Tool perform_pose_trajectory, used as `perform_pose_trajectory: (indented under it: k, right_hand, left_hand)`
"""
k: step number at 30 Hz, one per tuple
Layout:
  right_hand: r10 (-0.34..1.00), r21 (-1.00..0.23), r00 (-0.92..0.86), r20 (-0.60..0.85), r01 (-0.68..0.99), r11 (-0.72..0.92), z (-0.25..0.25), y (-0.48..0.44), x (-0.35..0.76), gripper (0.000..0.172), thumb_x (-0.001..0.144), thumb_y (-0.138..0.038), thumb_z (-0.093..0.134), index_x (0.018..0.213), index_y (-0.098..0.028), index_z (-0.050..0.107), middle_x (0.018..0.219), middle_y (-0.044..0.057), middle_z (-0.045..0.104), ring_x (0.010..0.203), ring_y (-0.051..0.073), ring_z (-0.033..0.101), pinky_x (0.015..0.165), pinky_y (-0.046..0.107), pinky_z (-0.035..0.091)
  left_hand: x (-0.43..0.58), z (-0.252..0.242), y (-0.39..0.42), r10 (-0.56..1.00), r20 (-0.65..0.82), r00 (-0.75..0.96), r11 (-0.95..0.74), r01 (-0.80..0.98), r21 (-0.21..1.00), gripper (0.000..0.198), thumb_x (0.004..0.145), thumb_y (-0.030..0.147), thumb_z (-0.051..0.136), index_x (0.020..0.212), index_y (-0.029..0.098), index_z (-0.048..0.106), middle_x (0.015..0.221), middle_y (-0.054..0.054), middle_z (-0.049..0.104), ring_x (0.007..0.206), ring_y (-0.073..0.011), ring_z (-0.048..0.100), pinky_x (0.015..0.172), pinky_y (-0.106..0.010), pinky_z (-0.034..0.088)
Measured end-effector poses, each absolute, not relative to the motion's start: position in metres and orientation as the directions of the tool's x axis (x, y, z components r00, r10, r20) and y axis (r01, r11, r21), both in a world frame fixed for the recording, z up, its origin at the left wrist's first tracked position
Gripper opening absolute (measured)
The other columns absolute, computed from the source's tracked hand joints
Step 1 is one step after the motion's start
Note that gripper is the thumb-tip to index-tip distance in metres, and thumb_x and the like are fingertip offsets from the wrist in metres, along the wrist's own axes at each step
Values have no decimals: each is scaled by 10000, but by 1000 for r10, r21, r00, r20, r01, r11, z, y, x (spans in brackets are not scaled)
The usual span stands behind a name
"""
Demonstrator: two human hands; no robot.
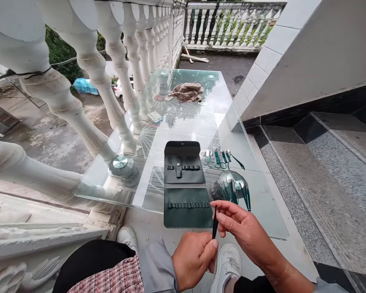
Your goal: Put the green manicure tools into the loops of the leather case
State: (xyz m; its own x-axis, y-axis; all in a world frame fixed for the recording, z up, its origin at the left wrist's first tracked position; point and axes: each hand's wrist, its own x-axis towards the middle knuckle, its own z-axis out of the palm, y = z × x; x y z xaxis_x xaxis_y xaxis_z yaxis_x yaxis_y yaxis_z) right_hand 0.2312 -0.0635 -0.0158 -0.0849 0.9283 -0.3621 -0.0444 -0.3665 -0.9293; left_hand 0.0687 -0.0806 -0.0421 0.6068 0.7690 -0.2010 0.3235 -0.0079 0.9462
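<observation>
My left hand [195, 258] is closed around the lower end of dark tweezers [215, 226], which point upward. The fingers of my right hand [238, 226] are pressed together at the tweezers' upper tips. Just beyond my hands lies an unfolded dark green case [187, 217] with a row of elastic loops and a small flap, its near edge close to the glass table's front edge. Several green-handled grooming tools [219, 158] lie to the right of the case. More green tools [247, 199] rest nearer, over the round metal table support.
The glass table [262, 203] holds a crumpled brown cloth [187, 92] at its far end and a small card [155, 117] at left. A white balustrade [91, 69] runs along the left. Stone steps [326, 183] rise at right. My white shoes [228, 260] are below.
</observation>
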Motion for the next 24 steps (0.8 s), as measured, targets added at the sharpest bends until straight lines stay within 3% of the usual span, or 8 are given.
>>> perform_pose_trajectory:
  k: [4, 7, 9, 11, 13, 15, 17, 24]
  right_hand:
    - [940, -946, -136, -312, -42, -321, -4, -54, 224, 240, 744, -388, 657, 856, -185, 597, 748, -16, 546, 545, 71, 497, 542, 241, 445]
    - [963, -955, -67, -259, -134, -266, 5, -43, 218, 224, 733, -362, 668, 837, -187, 571, 763, -8, 567, 533, 67, 492, 487, 218, 434]
    - [974, -960, 26, -226, -174, -219, 10, -34, 214, 267, 717, -346, 679, 910, -195, 572, 753, -8, 577, 518, 66, 483, 454, 207, 426]
    - [973, -970, 111, -204, -154, -186, 11, -24, 210, 332, 690, -338, 695, 966, -195, 577, 733, -13, 578, 503, 66, 480, 432, 202, 426]
    - [967, -978, 164, -196, -100, -181, 9, -15, 205, 338, 672, -348, 699, 948, -182, 596, 695, -20, 564, 494, 69, 485, 422, 204, 438]
    - [965, -980, 174, -196, -52, -190, 5, -6, 198, 323, 669, -364, 691, 914, -170, 612, 643, -31, 539, 492, 73, 496, 423, 205, 456]
    - [967, -979, 152, -205, -23, -204, 0, 1, 188, 320, 681, -378, 672, 911, -162, 618, 601, -38, 525, 490, 76, 506, 432, 206, 473]
    - [973, -974, 63, -220, 34, -222, -17, 20, 149, 314, 687, -409, 640, 863, -151, 617, 649, -19, 565, 480, 77, 532, 415, 218, 506]
  left_hand:
    - [65, -37, -82, 803, -135, 580, -66, 312, 948, 419, 966, 320, 280, 688, 155, 547, 518, 39, 568, 497, -79, 515, 613, -184, 406]
    - [62, -38, -85, 797, -28, 604, -255, 377, 891, 364, 977, 311, 276, 861, 170, 590, 652, 32, 642, 609, -92, 581, 644, -189, 423]
    - [60, -42, -88, 747, 74, 661, -473, 449, 759, 286, 959, 336, 342, 948, 181, 582, 781, 13, 668, 711, -122, 607, 661, -214, 441]
    - [59, -47, -91, 674, 169, 719, -678, 510, 529, 276, 925, 388, 412, 971, 167, 571, 810, -16, 660, 735, -158, 606, 663, -254, 460]
    - [57, -51, -91, 526, 289, 800, -846, 457, 275, 282, 923, 359, 411, 957, 131, 574, 851, -58, 655, 786, -179, 609, 710, -287, 470]
    - [54, -53, -89, 440, 366, 820, -887, 459, 37, 289, 917, 286, 419, 1068, 83, 559, 1106, -140, 610, 1032, -243, 566, 897, -363, 423]
    - [51, -53, -86, 422, 389, 819, -863, 495, -104, 320, 908, 242, 411, 1136, 57, 539, 1250, -183, 526, 1163, -287, 490, 995, -416, 340]
    - [44, -56, -84, 477, 343, 809, -794, 564, -225, 364, 911, 226, 365, 1169, 43, 544, 1286, -213, 498, 1177, -326, 485, 990, -477, 314]
